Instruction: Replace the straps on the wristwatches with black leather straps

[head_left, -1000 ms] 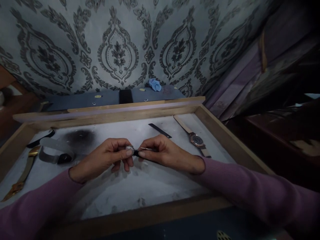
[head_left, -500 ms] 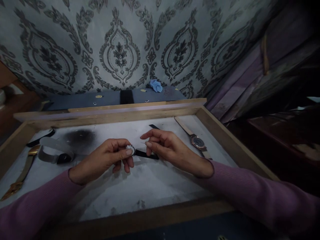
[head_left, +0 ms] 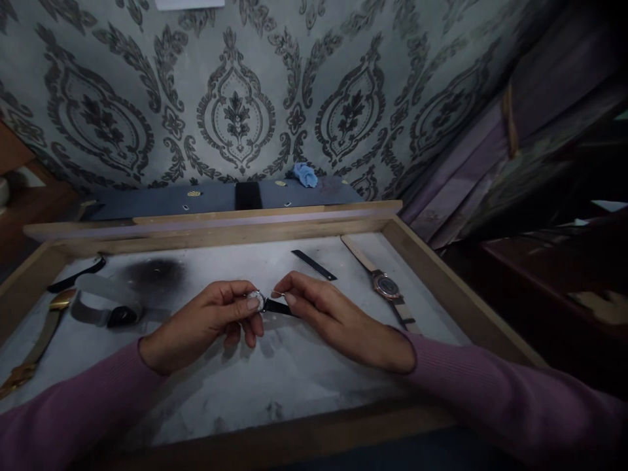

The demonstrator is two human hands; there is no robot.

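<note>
My left hand [head_left: 210, 320] is closed on a small wristwatch [head_left: 256, 298], its pale dial held between thumb and fingers. From the watch's right side a black strap [head_left: 279, 307] runs toward my right hand [head_left: 333, 314]. There the thumb and forefinger pinch a thin metal pin [head_left: 278, 294], its tip just right of the watch case. Whether pin and case touch, I cannot tell. Beyond my right hand a loose black watch strap [head_left: 314, 264] lies on the white surface.
The wooden-rimmed tray [head_left: 275, 226] also holds a brown-strapped watch [head_left: 386, 286] at right. At left are a mesh-band watch [head_left: 101, 307], a gold-toned watch [head_left: 42, 333] and a black strap [head_left: 78, 275]. A blue cloth [head_left: 305, 174] and black phone-like slab [head_left: 248, 195] lie behind.
My right hand has come left and down, its forefinger closing onto the thumb around the pin, nearer the watch. More of the loose strap now shows. My left hand still grips the watch.
</note>
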